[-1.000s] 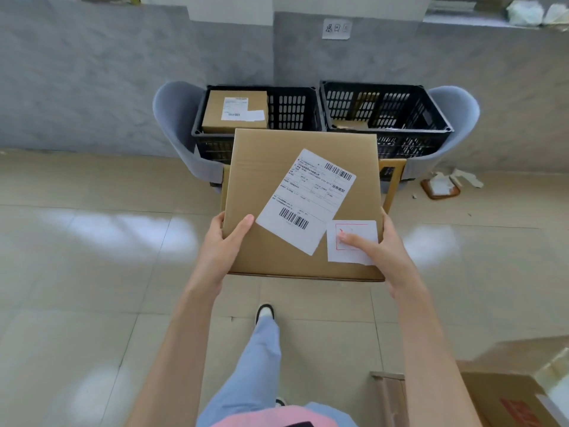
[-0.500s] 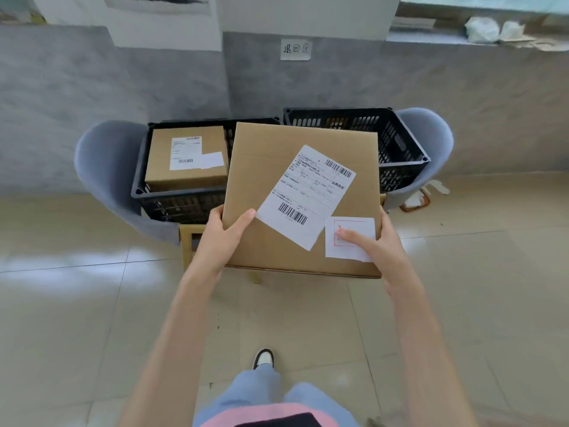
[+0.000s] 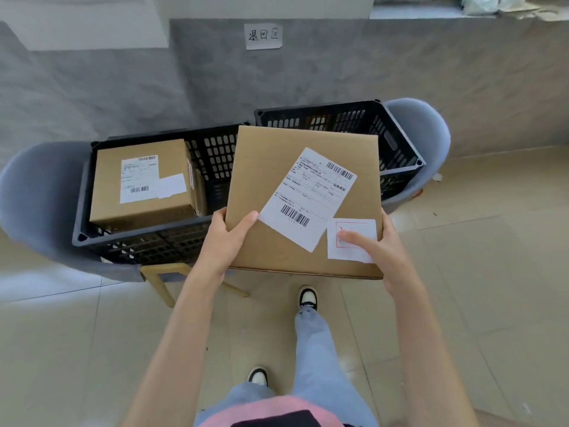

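Note:
I carry a flat brown cardboard box (image 3: 271,167) in front of me, with a white shipping label (image 3: 308,195) and a small white sticker with a red square (image 3: 354,238) on top. My left hand (image 3: 224,238) grips its near left edge, thumb on top. My right hand (image 3: 378,245) grips the near right corner, thumb lying on the small sticker. Beyond the box stand two black plastic crates: the left crate (image 3: 138,241) holds another labelled cardboard box (image 3: 141,183), and the right crate (image 3: 397,149) is partly hidden behind the box I hold.
Each crate sits on a grey-blue chair (image 3: 34,192), the other chair (image 3: 425,127) at the right, both against a grey wall with a handwritten paper sign (image 3: 263,35). Beige tiled floor (image 3: 492,272) surrounds them. My legs and shoes (image 3: 307,297) are below.
I have walked closer to the crates, which now look larger and nearer. The view has turned right, so the crates shifted left in frame. My grip on the box is unchanged.

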A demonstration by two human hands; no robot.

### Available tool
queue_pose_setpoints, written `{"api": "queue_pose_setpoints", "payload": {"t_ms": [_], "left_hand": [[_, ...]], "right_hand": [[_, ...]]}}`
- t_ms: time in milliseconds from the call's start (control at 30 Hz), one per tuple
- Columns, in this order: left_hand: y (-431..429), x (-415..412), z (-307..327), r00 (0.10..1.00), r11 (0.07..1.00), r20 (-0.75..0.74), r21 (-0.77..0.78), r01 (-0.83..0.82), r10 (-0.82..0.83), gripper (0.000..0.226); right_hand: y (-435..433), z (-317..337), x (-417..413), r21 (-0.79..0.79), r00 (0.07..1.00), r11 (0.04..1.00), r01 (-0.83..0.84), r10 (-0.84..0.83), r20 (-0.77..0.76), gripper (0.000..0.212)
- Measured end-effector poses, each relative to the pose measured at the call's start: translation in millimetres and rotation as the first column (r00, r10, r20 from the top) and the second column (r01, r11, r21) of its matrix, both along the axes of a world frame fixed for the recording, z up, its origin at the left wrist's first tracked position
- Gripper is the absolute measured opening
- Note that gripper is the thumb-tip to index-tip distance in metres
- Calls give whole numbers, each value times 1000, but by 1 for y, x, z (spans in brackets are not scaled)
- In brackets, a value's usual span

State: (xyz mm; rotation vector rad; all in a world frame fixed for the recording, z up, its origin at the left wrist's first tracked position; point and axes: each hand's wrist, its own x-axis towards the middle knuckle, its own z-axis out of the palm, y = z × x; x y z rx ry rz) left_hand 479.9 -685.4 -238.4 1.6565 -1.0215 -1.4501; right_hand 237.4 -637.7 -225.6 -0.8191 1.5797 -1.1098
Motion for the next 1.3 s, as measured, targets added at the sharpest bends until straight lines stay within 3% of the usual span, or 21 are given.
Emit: {"api": "queue_pose_setpoints", "payload": {"t_ms": [333,633,867,1300], "left_hand": [[-120,-72,-8,993,995,70,25,-92,90,67],[-216,-126,-40,995,985,36,142,-99,95,68],[-276,-147,-89,989,961,14,237,-145,146,71],[-313,-166,-202,975,901,150,378,-211,165,80]], "right_hand": [[-148,-14,-76,35,993,992,-122,122,3,61],[-261,-40,-132,92,979,976,-200,202,-13,54],[-332,-94,-155,163,968,956,-242,251,-32,61],[-388,-217,-169,308,942,896,-320,335,3,61]]}}
